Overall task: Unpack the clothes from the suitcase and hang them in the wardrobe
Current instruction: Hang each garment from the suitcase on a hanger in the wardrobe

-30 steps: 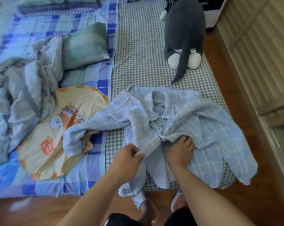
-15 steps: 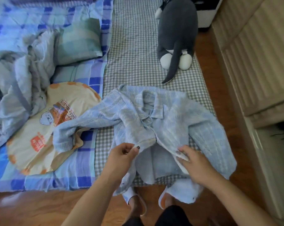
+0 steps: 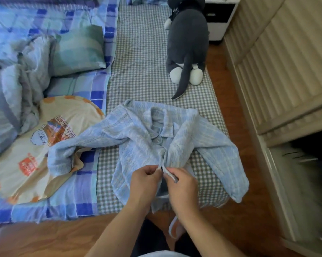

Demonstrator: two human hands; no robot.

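Here, from left to right: a cushion (image 3: 45,145) with unreadable print, then a blue shirt (image 3: 138,138) spread on the bed (image 3: 138,52). Your left hand (image 3: 144,182) and right hand (image 3: 182,186) each pinch a front edge together. No hanger or suitcase shows; hanging is still ahead. The wardrobe (image 3: 286,62) stands right.

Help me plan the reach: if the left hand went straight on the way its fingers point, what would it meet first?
The left hand points right, so it would probably meet the right hand first, close beside it on the blue shirt.
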